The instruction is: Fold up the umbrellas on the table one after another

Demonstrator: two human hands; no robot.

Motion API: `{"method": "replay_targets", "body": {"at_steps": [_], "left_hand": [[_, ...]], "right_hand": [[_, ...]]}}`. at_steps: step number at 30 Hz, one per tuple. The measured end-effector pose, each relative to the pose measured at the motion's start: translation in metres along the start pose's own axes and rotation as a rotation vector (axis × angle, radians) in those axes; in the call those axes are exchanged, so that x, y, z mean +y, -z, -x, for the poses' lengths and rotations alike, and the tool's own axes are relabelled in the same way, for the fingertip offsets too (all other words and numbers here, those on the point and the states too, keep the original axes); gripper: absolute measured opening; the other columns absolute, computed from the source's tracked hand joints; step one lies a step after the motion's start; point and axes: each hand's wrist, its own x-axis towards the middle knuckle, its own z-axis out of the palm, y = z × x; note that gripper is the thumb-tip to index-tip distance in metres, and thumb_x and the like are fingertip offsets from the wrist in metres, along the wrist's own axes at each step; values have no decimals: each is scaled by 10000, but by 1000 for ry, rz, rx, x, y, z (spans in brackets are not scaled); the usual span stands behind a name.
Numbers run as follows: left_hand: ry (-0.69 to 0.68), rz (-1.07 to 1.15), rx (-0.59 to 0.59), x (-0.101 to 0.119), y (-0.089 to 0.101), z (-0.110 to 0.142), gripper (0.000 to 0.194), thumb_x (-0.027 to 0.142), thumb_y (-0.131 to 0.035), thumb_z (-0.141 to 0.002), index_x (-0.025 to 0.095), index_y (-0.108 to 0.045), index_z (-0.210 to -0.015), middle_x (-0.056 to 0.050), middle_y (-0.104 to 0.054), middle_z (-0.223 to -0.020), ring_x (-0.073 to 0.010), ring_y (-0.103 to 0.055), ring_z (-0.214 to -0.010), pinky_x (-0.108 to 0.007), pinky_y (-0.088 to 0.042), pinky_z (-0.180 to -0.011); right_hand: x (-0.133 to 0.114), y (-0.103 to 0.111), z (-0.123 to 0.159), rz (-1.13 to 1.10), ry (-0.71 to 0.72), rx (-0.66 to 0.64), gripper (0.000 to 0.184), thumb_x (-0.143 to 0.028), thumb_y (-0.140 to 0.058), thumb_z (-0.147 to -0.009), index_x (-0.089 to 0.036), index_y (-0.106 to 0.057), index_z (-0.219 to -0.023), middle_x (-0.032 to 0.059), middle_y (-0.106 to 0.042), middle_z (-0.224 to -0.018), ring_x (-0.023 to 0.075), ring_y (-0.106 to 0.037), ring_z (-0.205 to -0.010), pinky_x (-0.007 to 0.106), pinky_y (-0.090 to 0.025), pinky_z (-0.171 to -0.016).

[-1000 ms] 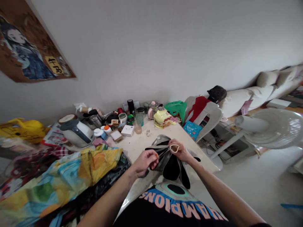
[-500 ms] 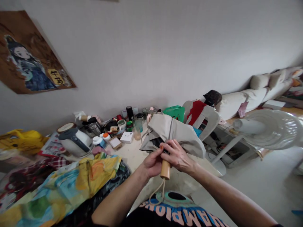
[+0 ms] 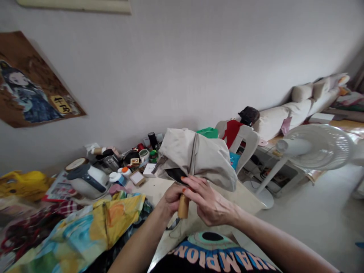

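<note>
A light grey folding umbrella (image 3: 210, 159) points away from me, its loose canopy bunched and partly collapsed, with some dark inner cloth showing near the grip. My left hand (image 3: 172, 197) is closed around the umbrella just above its wooden handle (image 3: 183, 207). From the other side, my right hand (image 3: 210, 203) pinches the canopy's lower edge, with its fingertips close to my left hand. The umbrella's shaft is hidden by the cloth and my fingers.
Left on the table lie a colourful yellow cloth (image 3: 113, 216), an electric kettle (image 3: 88, 178) and pill bottles (image 3: 118, 178). Behind stand a mug (image 3: 143, 154) and a small white box (image 3: 149, 170). A white chair (image 3: 247, 144) and a standing fan (image 3: 315, 148) are right.
The umbrella and both hands have shifted left in view. Its canopy has swung left and looks puffier, covering the glasses behind. My right fingers have moved along the cloth's edge.
</note>
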Motion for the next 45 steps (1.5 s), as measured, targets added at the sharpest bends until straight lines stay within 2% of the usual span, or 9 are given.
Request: {"method": "replay_targets", "body": {"at_steps": [4, 11, 16, 18, 25, 29, 32, 37, 45], "left_hand": [[84, 257, 18, 3, 1, 1, 125, 43, -608, -634, 127, -524, -674, 17, -528, -567, -29, -468, -427, -108, -412, -421], [-120, 323, -103, 8, 21, 8, 386, 206, -725, -589, 188, -340, -618, 101, -269, -485, 30, -215, -311, -40, -246, -314], [-71, 270, -191, 3, 11, 9, 312, 229, -739, -589, 155, -511, -788, 31, -547, -729, 66, -161, -323, -53, -235, -285], [-67, 292, -203, 2, 7, 8, 279, 232, -715, -609, 144, -524, -791, 3, -574, -793, 70, -178, -325, -63, -239, -278], [-133, 306, -97, 6, 12, 6, 329, 199, -624, -694, 192, -314, -586, 96, -253, -486, 10, -208, -322, -66, -282, -329], [-68, 278, -93, 9, 13, 7, 353, 196, -621, -713, 199, -295, -578, 104, -201, -472, -9, -233, -339, -88, -321, -362], [11, 220, -96, 9, 13, 7, 343, 197, -627, -724, 194, -317, -576, 101, -189, -474, -22, -282, -359, -99, -315, -379], [39, 175, -138, -3, 2, 3, 328, 183, -665, -689, 168, -363, -562, 98, -203, -490, -7, -285, -381, -84, -299, -401], [49, 76, -125, -14, -6, -3, 297, 175, -644, -678, 159, -386, -531, 88, -237, -482, -12, -218, -393, -100, -289, -394]], "right_hand": [[-1, 11, 2, -55, -65, 120, 605, -15, -435, -724, -165, -440, -1310, 207, -490, -1375, 278, -471, -1287, 454, -479, -965], [7, 11, 19, -41, -436, 598, 551, -70, -559, -802, -253, -457, -1311, 126, -600, -1152, 250, -604, -1027, 371, -563, -737], [22, -2, 14, 116, -509, 466, 769, -260, -698, -754, -203, -326, -1425, 200, -445, -1348, 358, -471, -1195, 542, -496, -897], [28, -2, 12, 198, -490, 435, 682, -207, -660, -764, -204, -393, -1391, 190, -475, -1320, 357, -495, -1158, 559, -474, -911], [48, 23, 27, 224, -579, 627, 398, -37, -505, -740, -253, -676, -1029, 59, -623, -946, 209, -620, -851, 344, -533, -747], [50, 43, 37, -64, -746, 388, 277, -147, -596, -730, -235, -667, -983, 43, -615, -910, 165, -593, -718, 282, -525, -586], [40, 54, 33, -311, -666, 258, 461, -234, -669, -738, -260, -578, -1189, 71, -593, -1130, 162, -600, -797, 266, -539, -585], [23, 35, 4, -81, -641, 504, 644, -219, -683, -744, -240, -432, -1337, 113, -554, -1200, 196, -571, -849, 346, -545, -710], [34, 26, -1, 115, -609, 682, 309, -112, -548, -807, -229, -590, -1090, 25, -628, -847, 158, -586, -721, 272, -492, -650]]}}
